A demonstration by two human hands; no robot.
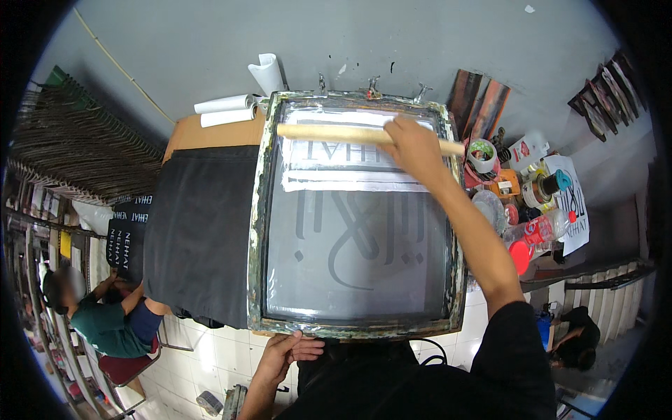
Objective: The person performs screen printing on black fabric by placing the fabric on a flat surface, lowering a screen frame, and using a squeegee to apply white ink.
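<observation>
A screen-printing frame point(458, 294) with a worn, paint-stained rim lies flat in front of me. Dark lettering and a curved design show in its grey mesh point(315, 231). White ink point(308, 183) is spread across the far part of the mesh. My right hand point(413, 147) is closed over a long wooden-handled squeegee point(329, 133), which lies crosswise near the frame's far end. At the near edge of the frame is my left hand point(285, 352), its fingers stretched out and its thumb against the rim; it holds nothing I can see.
Black fabric point(203, 231) covers a board left of the frame. Paper rolls point(225, 108) lie behind it. To the right stand tape point(481, 154), a plastic bottle point(539, 229) and several containers. A seated person point(105, 322) is at far left, another person point(577, 336) at lower right.
</observation>
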